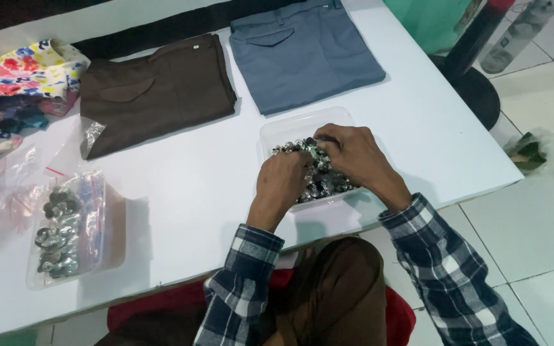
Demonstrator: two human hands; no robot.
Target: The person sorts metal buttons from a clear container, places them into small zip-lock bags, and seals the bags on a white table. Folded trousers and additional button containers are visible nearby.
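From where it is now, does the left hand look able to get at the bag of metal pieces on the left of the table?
Probably yes. The left hand rests in the clear tub of metal pieces; bare white table lies between it and the plastic bag, nothing blocking.

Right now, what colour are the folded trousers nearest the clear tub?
Grey-blue; the folded trousers show best in the head view, just behind the clear tub.

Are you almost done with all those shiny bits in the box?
Hard to say. Some silvery pieces already sit in the clear bag on the left. The left hand and right hand are both in the clear tub, which is heaped with silvery pieces, so plenty looks left.
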